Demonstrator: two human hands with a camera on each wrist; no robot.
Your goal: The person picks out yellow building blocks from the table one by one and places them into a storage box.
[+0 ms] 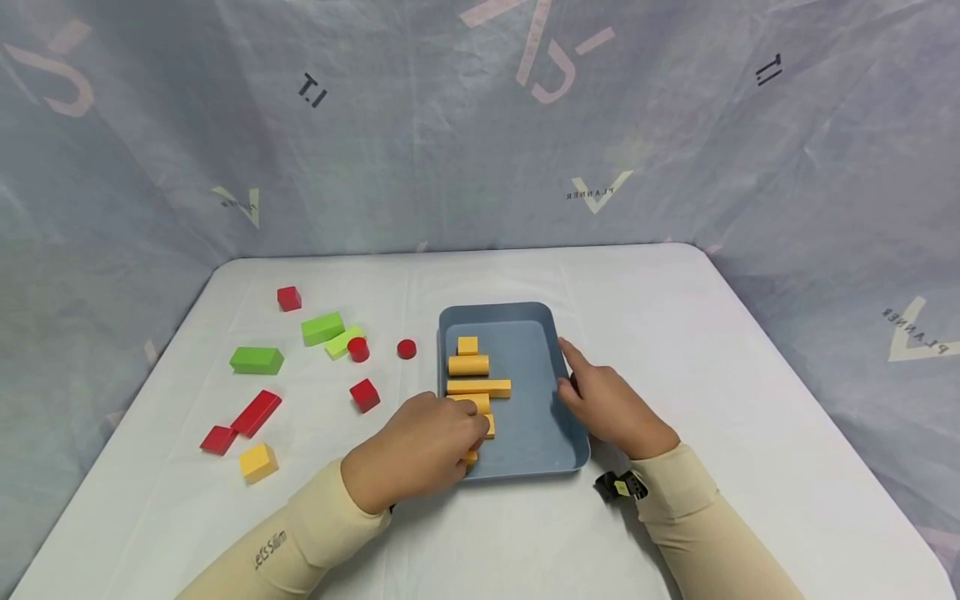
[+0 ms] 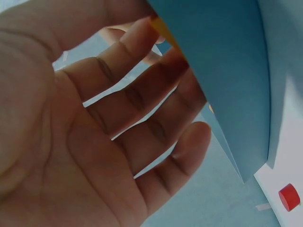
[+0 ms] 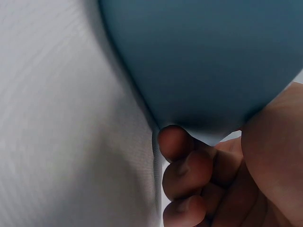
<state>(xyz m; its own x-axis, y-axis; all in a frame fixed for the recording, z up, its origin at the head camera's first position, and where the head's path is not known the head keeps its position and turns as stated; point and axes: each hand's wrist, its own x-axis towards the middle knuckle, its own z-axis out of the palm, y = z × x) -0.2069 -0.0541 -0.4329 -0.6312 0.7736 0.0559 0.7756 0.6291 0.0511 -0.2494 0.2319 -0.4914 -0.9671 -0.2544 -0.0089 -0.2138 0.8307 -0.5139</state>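
My left hand (image 1: 423,442) reaches over the near left part of a blue-grey tray (image 1: 536,400), its fingertips pinching a yellow block (image 1: 470,457) that is mostly hidden. Beyond that hand, a yellow cube (image 1: 467,345), a yellow cylinder (image 1: 468,365) and a long yellow bar (image 1: 478,388) lie in a column along the tray's left side. More yellow pieces are partly covered by the hand. At the tray's right wall, my right hand (image 1: 611,408) holds the rim. Its lower fingers curl against the outside of the wall in the right wrist view, below the tray's side (image 3: 203,61).
Left of the tray lie green blocks (image 1: 257,360), a red cube (image 1: 364,396), a red cylinder (image 1: 358,349), a red disc (image 1: 407,349), a red bar (image 1: 257,413) and a yellow cube (image 1: 258,462). A white cloth covers the table (image 1: 712,358); a printed curtain hangs behind it.
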